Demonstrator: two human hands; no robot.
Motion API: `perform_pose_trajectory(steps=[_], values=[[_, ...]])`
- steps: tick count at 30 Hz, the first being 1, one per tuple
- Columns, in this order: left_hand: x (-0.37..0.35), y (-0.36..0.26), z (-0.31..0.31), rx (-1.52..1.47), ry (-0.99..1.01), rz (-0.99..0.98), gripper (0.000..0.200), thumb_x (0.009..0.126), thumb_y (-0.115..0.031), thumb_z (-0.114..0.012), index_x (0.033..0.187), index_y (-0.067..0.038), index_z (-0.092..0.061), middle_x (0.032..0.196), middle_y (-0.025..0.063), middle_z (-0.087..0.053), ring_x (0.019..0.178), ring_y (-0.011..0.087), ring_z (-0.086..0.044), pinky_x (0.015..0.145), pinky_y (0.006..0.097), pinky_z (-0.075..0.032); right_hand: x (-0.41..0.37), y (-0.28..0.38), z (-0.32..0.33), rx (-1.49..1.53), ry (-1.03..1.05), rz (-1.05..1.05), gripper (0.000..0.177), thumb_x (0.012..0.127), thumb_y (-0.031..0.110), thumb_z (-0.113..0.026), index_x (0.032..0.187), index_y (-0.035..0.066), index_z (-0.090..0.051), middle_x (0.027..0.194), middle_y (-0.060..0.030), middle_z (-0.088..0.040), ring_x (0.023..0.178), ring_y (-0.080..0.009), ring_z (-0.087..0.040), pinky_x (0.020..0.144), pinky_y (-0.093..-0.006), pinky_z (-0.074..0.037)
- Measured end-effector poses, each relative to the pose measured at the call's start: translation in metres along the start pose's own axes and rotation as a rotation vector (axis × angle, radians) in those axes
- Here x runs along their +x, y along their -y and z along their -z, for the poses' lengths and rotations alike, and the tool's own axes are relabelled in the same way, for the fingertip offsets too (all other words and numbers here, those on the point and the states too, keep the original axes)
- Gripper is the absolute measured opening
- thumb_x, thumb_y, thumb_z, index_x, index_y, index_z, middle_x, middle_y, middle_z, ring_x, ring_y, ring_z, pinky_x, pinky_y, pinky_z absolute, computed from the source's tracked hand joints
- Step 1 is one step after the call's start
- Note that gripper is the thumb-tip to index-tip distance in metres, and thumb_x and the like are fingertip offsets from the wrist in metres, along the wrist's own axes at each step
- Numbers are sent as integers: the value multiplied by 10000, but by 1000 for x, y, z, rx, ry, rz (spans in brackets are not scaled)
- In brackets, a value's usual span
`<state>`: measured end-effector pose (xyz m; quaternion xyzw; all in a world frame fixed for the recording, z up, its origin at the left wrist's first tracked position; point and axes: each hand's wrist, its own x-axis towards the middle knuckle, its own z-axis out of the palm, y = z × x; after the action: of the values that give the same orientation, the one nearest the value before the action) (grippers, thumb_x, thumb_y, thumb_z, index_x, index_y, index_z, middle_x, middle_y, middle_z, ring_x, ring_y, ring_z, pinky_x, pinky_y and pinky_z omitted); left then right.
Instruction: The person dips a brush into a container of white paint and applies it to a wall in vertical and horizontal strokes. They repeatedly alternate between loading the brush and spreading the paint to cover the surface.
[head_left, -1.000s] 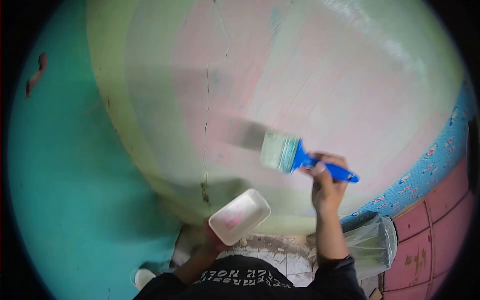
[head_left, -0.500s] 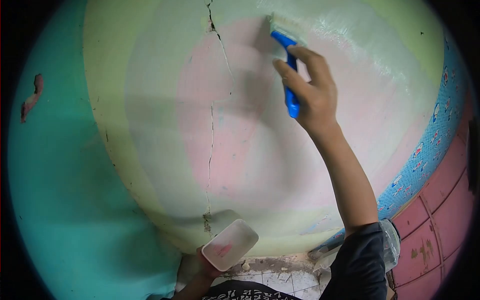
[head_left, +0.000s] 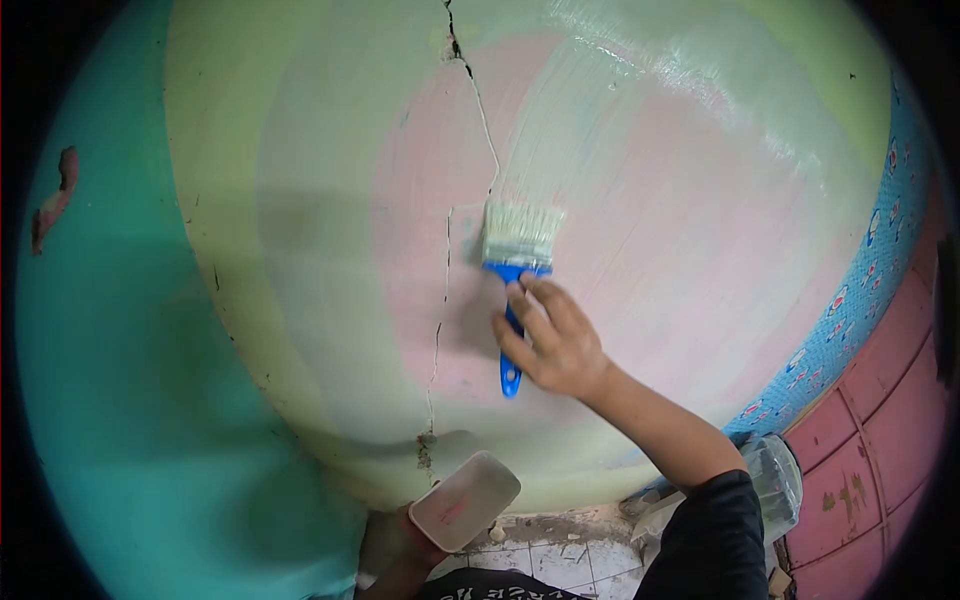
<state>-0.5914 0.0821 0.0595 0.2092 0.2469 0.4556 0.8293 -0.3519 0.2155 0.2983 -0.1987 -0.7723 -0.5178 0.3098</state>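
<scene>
My right hand [head_left: 560, 345] grips the blue handle of a wide paintbrush [head_left: 522, 232], fingers closed round it. The pale bristles point up and touch the wall [head_left: 330, 300], just right of a long crack [head_left: 484, 125]. A whitish wet streak runs up from the bristles over the pink patch. Low in the view, my left hand [head_left: 422, 535] holds a whitish rectangular tub [head_left: 466, 502] with a pinkish smear inside; most of its fingers are hidden under the tub.
A teal wall [head_left: 110, 350] with a peeled spot [head_left: 55, 200] is on the left. To the right are a blue patterned strip [head_left: 835, 300], pink panels [head_left: 860, 450] and a clear plastic container [head_left: 775, 485]. White floor tiles [head_left: 560, 562] lie below, with debris along the wall's foot.
My right hand has drawn the brush down and left across the wall, from near the top to beside the crack, leaving a pale streak. My left hand with the tub has hardly moved.
</scene>
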Motion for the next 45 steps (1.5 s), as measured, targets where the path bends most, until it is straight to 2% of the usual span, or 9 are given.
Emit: perform_pose_trajectory(steps=[6, 13, 18, 23, 28, 33, 35, 39, 45], values=[[3, -2, 28, -352, 159, 53, 581, 1023, -401, -553, 1448, -5, -539, 1384, 177, -599, 1236, 344, -632, 1026, 518, -559, -1, 7, 49, 366, 88, -117, 287, 757, 77, -717, 1041, 43, -718, 1124, -218, -668, 1014, -382, -684, 835, -440, -613], [31, 40, 133, 893, -23, -496, 717, 928, -447, -726, 1517, -118, -484, 1453, 116, -576, 1314, 261, -590, 1070, 484, -520, 59, -77, 60, -8, -204, -185, 395, 672, -1, -778, 1059, 68, -743, 1065, -192, -692, 946, -363, -700, 762, -411, -601], [14, 33, 150, -220, 95, -155, 730, 999, -601, -498, 1565, -149, -411, 1629, 129, -402, 1465, 343, -442, 1122, 681, -414, -8, -7, 15, 11, 26, 16, 312, 781, 158, -677, 1084, 85, -680, 1103, -160, -665, 1005, -347, -676, 855, -409, -603], [-14, 27, 153, -288, 26, -220, 740, 1001, -613, -429, 1572, -143, -400, 1637, 161, -362, 1480, 423, -402, 1064, 773, -410, -76, 85, 5, 450, 305, 10, 291, 765, 109, -706, 1052, 90, -662, 1116, -148, -675, 1018, -319, -684, 878, -402, -618], [-35, 21, 148, -263, -9, -269, 752, 988, -601, -453, 1563, -119, -418, 1595, 210, -407, 1441, 495, -423, 974, 772, -495, -63, 54, 2, 952, 365, -354, 352, 737, -25, -731, 1069, 75, -668, 1117, -128, -700, 1024, -321, -687, 876, -419, -592], [-36, 18, 141, -612, -5, -210, 752, 991, -587, -431, 1565, -101, -423, 1585, 223, -421, 1400, 520, -463, 950, 772, -513, 36, -85, 49, 770, 116, -656, 158, 1002, 74, -665, 1125, -18, -698, 1101, -114, -713, 1042, -237, -685, 957, -369, -533], [-35, 16, 138, -623, 8, -206, 754, 991, -589, -422, 1566, -101, -422, 1590, 222, -417, 1399, 521, -465, 953, 772, -511, 70, -136, 60, 734, -221, -534, 185, 966, 40, -688, 1146, 17, -724, 1057, -62, -753, 966, -129, -683, 865, -298, -534], [-36, 14, 128, -664, -1, -216, 758, 988, -596, -426, 1571, -112, -420, 1596, 218, -415, 1396, 526, -469, 951, 771, -510, 106, -154, 87, 246, -468, -581, 144, 970, -13, -699, 1113, -22, -714, 1097, -100, -753, 1015, -170, -701, 915, -279, -541], [-32, 29, 162, -565, -39, -251, 765, 981, -604, -450, 1574, -123, -420, 1599, 197, -419, 1395, 515, -475, 969, 767, -497, 8, -52, 26, -29, -55, -172, 295, 802, 76, -768, 1088, 146, -747, 1087, -148, -713, 946, -321, -705, 763, -403, -594]])
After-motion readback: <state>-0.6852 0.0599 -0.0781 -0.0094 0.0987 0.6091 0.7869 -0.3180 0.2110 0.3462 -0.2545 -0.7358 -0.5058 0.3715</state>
